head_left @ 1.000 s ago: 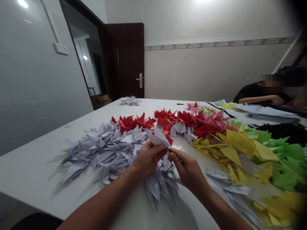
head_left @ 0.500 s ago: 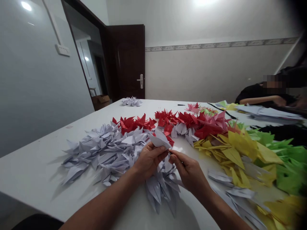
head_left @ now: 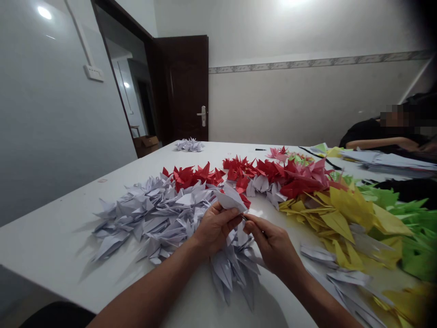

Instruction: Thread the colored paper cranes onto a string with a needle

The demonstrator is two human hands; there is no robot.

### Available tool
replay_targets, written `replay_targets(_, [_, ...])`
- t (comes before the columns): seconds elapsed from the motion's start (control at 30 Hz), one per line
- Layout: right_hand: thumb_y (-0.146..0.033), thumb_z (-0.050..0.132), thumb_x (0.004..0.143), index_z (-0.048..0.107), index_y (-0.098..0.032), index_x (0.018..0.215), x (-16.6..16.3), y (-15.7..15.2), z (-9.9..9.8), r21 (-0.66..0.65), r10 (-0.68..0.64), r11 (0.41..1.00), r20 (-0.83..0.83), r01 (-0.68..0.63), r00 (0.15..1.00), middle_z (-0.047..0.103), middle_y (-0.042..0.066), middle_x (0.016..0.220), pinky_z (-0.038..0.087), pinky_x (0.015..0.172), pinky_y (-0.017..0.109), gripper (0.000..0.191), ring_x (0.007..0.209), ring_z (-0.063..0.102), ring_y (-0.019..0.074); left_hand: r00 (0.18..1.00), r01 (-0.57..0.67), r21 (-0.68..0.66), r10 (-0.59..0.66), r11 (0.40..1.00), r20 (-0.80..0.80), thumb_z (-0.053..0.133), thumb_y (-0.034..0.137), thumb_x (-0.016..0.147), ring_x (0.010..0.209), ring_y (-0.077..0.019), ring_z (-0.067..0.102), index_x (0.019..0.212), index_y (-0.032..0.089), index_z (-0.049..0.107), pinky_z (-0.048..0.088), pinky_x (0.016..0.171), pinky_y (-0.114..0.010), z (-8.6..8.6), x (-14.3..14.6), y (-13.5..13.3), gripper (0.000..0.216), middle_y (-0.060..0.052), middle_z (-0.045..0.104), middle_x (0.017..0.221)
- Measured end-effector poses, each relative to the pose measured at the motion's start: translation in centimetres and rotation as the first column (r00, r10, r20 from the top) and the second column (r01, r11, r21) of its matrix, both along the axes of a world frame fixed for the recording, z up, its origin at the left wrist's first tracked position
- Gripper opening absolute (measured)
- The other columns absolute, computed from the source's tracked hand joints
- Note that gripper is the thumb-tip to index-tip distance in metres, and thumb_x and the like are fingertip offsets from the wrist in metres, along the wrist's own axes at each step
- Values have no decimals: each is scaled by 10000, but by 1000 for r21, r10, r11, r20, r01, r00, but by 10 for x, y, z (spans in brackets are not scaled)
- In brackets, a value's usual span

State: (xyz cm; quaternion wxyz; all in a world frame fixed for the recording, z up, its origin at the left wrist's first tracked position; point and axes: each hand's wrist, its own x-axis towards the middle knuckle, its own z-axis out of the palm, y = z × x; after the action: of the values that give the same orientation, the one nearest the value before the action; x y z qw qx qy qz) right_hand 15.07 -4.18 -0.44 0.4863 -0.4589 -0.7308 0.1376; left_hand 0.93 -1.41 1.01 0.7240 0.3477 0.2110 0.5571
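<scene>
Between thumb and fingers, my left hand [head_left: 215, 228] pinches a folded white paper piece [head_left: 231, 198], its broad pointed face tilted up. Close beside it, my right hand [head_left: 271, 239] is closed on a thin dark stick-like tool [head_left: 245, 217] whose tip meets the lower right end of the paper. Most of the tool is hidden by the fingers. A large heap of white folded paper pieces [head_left: 153, 218] spreads to the left of and under my left hand. Red folded paper pieces [head_left: 269, 169] lie behind my hands.
Yellow folded papers [head_left: 337, 218] and green ones [head_left: 419, 246] cover the right of the white table [head_left: 44, 232]. Flat white folded strips [head_left: 348, 278] lie near my right forearm. A person in black [head_left: 368, 134] sits at the far right by a paper stack [head_left: 385, 159].
The whole view has shifted slightly, so everything appears a little further right. Both hands keep nearly the same hold on the paper and the thin tool.
</scene>
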Motion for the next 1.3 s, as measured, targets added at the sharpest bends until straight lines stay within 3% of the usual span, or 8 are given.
replay_targets(1.3, [-292, 445, 877, 676, -158, 1051, 1, -1, 1, 18, 10, 1000, 26, -10, 1000, 711, 39, 737, 518, 630, 241, 319, 669, 659, 159, 1000, -1, -8, 1, 1000, -5, 786, 145, 613, 723, -97, 605, 829, 130, 651, 482, 699, -194, 0, -1, 1, 255, -16, 663, 794])
